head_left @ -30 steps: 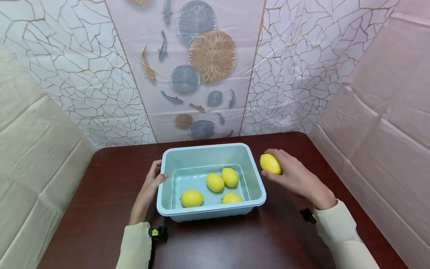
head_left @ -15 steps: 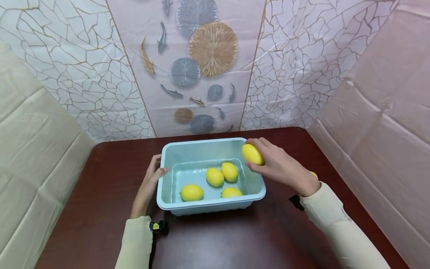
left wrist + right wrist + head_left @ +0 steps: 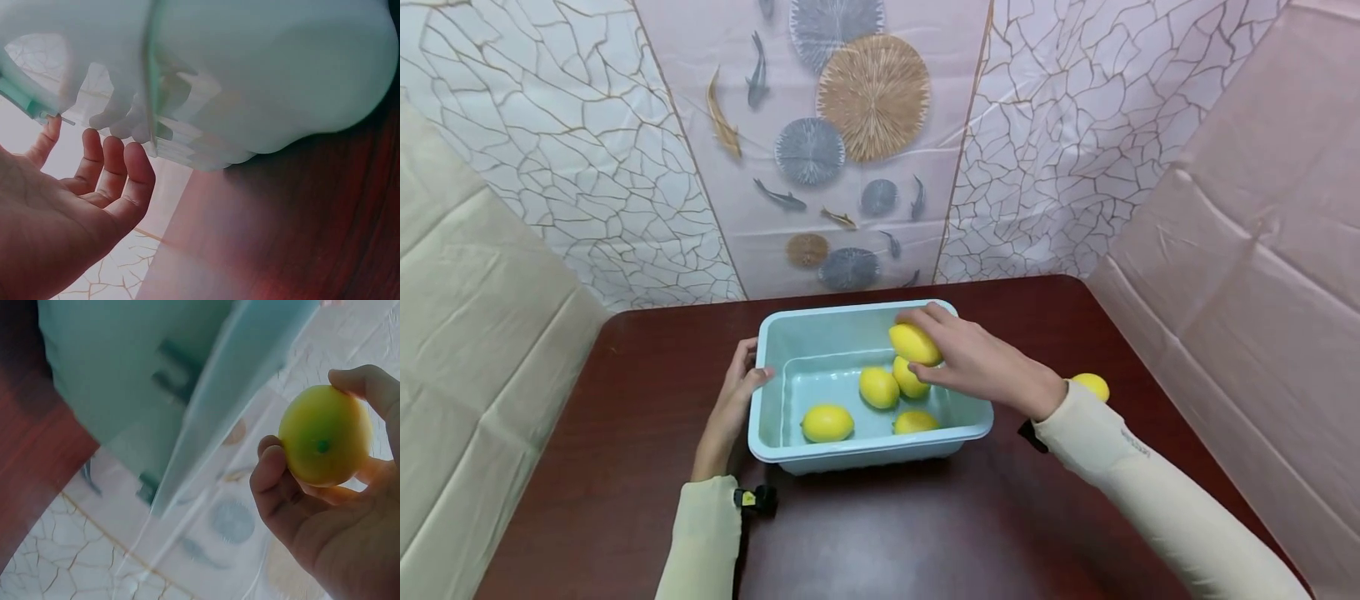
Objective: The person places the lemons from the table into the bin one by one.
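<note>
My right hand (image 3: 973, 358) holds a lemon (image 3: 915, 344) over the right part of a light blue plastic basin (image 3: 871, 457). In the right wrist view the thumb and fingers pinch this lemon (image 3: 325, 437) from opposite sides, its green tip facing the camera. My left hand (image 3: 730, 408) grips the basin's left rim, thumb over the edge and fingers along the outer wall. Those curled fingers (image 3: 137, 175) appear close against the wall in the left wrist view. Inside the basin lie several lemons, one at the front left (image 3: 827, 423); the held lemon partly hides another lemon (image 3: 908, 379).
Another lemon (image 3: 1092, 385) rests on the dark red-brown table (image 3: 880, 533), partly behind the right sleeve (image 3: 1120, 458). A patterned cloth wall (image 3: 850, 167) stands behind the table, with plain cloth walls at left and right.
My right hand has moved left with the lemon, from beside the basin to over it. The lemon on the table has come into view behind the sleeve. My left hand stays on the rim.
</note>
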`<state>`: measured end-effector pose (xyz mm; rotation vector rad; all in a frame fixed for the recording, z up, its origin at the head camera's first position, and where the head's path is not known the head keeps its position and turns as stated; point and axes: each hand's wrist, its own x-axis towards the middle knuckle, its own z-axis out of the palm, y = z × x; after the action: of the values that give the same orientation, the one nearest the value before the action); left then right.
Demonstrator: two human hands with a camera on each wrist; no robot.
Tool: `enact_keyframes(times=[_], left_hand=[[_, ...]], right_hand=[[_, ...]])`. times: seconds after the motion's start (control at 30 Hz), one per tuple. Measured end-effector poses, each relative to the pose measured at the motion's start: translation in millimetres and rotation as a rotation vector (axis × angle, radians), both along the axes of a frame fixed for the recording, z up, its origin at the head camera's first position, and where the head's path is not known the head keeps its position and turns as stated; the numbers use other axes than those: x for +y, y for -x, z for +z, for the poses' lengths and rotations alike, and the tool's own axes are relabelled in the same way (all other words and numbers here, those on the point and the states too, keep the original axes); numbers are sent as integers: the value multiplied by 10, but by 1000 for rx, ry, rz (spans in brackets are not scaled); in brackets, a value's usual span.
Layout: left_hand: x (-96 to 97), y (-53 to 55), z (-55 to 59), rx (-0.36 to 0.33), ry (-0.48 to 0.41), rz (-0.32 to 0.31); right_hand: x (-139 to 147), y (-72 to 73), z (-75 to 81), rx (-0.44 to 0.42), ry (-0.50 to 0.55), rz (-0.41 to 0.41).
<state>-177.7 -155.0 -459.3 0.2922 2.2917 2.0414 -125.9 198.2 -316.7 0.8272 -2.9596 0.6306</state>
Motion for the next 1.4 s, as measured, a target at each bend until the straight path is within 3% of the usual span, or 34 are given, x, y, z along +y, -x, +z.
enact_keyframes(times=[0.23,0.5,0.83,1.4], left_hand=[[-32,33,46,18,-9,2],[-57,43,25,21,-12,-8],[-55,-17,-27,24,-29,-3],[8,-26,-88,39,-44,-11]], right_hand=[[-243,90,15,-22,10,67],[-418,95,-132,-84,-2,85],[-469,58,-265,-94,-48,66],[-539,97,-430,-255,-111,97]])
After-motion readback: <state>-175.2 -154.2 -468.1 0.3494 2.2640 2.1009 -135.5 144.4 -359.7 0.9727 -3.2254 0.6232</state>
